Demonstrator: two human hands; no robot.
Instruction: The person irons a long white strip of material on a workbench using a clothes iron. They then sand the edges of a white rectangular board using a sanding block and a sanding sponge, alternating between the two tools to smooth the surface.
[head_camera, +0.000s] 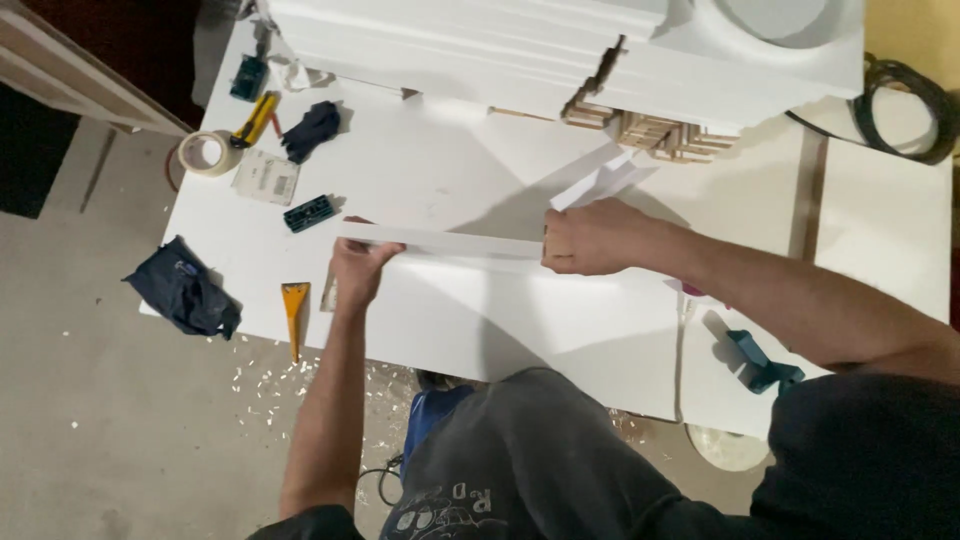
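**Ana:** Both hands are on the work, and we see the left hand curled round the near end of a long white strip, fingers wrapped over its top edge, thumb under.

**Ben:** And the right hand is clenched on the other end, knuckles toward us, at three o'clock from the left. We make that a full grasp at both ends, with the strip lying level between them just above the white tabletop.

**Ana:** Past the right hand, at one o'clock, a loose white offcut pokes up toward the stacked white boards, whose wooden end grain shows at the corner.

**Ben:** Edges now. We have the table's near edge running below the left wrist, and an orange triangular scraper sits right on it at eight o'clock from that hand.

**Ana:** At eleven o'clock, a small dark green block lies near the strip's end. Further out at ten o'clock: a roll of tape, a yellow-handled tool, a dark glove.

**Ben:** Open room? We see bare white surface between the hands and the near edge, at six o'clock. A dark blue cloth hangs off the far left corner, and a teal clamp sits at four o'clock from the right hand.
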